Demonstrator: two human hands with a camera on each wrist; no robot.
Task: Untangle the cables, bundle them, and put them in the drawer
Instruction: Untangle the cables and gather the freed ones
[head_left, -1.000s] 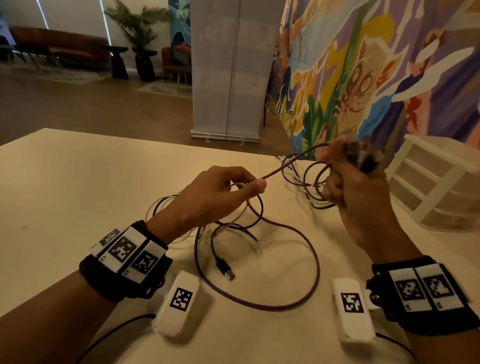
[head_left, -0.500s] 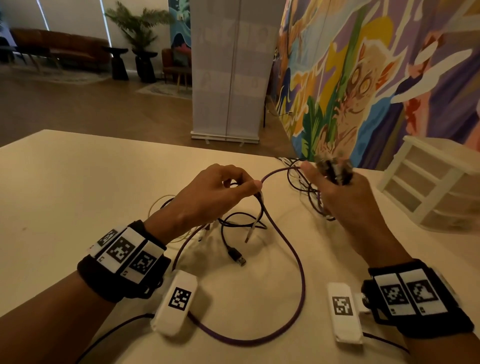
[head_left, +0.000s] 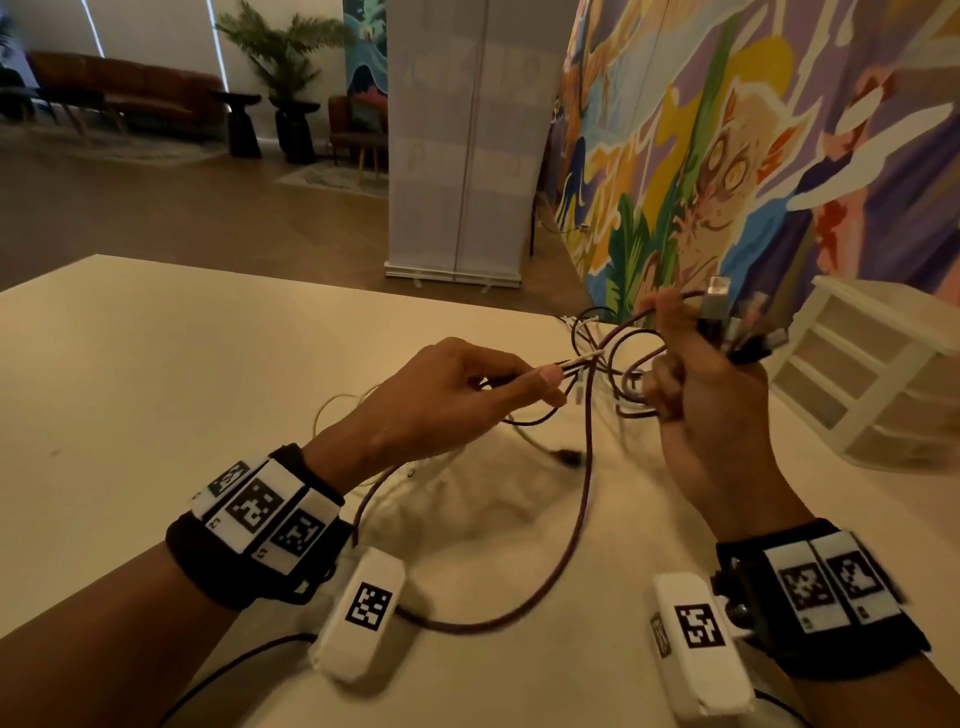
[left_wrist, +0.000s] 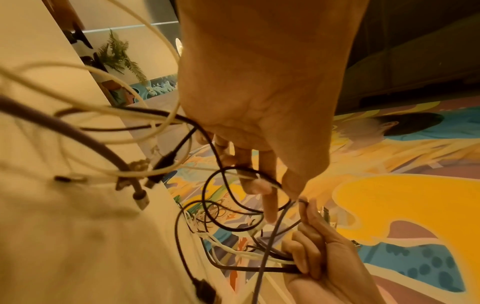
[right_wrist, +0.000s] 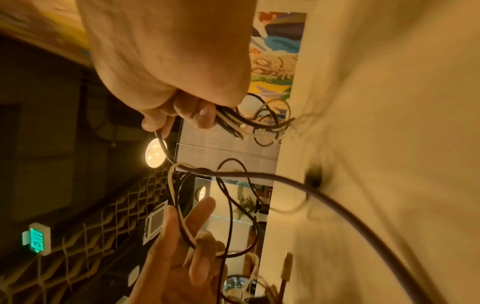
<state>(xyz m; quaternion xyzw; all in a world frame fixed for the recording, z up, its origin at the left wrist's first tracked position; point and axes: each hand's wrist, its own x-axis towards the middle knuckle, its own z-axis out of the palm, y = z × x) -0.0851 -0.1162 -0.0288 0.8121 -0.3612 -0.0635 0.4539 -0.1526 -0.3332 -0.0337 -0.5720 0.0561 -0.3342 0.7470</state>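
Above the table (head_left: 156, 364), the right hand (head_left: 711, 395) has lifted its clenched plugs, left hand (head_left: 441, 395) pinching seemingly two strands taut, untangling unfinished.

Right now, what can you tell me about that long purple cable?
The purple cable is the thickest of the bunch, round and rubbery-looking, dull purple. One end rises to the right hand, which grips it together with several plugs and other cables. From there it drops past the left hand, lies on the cream table in a wide curve, and runs on behind the left wrist. It is tangled with thin black and white cables.
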